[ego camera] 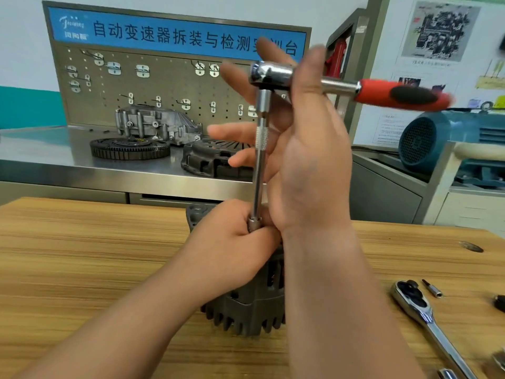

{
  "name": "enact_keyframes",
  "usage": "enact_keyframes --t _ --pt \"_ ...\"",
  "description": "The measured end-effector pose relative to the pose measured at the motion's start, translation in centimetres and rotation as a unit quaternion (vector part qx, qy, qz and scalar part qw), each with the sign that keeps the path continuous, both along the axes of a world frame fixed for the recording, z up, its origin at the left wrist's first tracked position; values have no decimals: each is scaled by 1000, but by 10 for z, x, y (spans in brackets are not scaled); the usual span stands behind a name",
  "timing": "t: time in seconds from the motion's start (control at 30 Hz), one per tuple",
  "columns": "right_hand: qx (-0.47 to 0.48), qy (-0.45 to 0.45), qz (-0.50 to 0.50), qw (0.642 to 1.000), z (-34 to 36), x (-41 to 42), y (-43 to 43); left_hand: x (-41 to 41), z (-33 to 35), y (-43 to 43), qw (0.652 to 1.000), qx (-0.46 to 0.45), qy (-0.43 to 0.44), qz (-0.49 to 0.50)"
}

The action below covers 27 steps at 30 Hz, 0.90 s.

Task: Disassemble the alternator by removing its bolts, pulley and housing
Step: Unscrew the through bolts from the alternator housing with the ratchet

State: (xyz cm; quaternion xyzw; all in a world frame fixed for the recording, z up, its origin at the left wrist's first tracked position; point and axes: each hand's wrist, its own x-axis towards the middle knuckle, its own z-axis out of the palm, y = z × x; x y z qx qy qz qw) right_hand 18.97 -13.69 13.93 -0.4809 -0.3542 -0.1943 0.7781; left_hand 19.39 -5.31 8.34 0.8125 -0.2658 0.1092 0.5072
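Nearest me, at the right edge of the wooden counter (82,255), a second ratchet (418,305) is lying unused, with a small bit (433,289) just beside its head. Further in, at the middle of the counter, the alternator (246,310) is standing on end with its finned body down, and both forearms are reaching over it.

The left hand (235,239) is sitting on top of it, fingers curling round the socket (254,224). Whatever bolt the socket is meeting is hidden under that hand. From the socket a long extension bar (259,165) is rising almost straight up, and the coming move is turning on that upright line. The work is lying directly below the tool head, so any swing has to go round this vertical axis.

At the top the ratchet (273,73) is lying crosswise, its red handle (401,94) pointing out to the person's right and showing blurred. The right hand (308,160) is up there, wide, with fingers spreading straight behind the bar. Its thumb is lying across the ratchet's neck rather than wrapping the handle.

I am judging this to be a bolt-loosening step. The right hand is the nearer one to the handle, and the left is steadying the socket.

Beyond, on the steel counter (54,157), a toothed ring (129,149) and a clutch cover (213,160) are sitting before a pegboard (164,88).
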Motion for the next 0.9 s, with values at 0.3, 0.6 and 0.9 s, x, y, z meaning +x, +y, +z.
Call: enact_keyframes --t 0.3,0.6,0.9 --pt "-10 -81 -61 995 2 -5 5 0 -2 -1 1000 8 8 15" --pt "-11 38 79 996 -1 4 -3 1 -2 0 999 19 -20 17" --pt "-24 -165 -144 975 0 -2 8 0 -3 -1 998 13 -42 47"
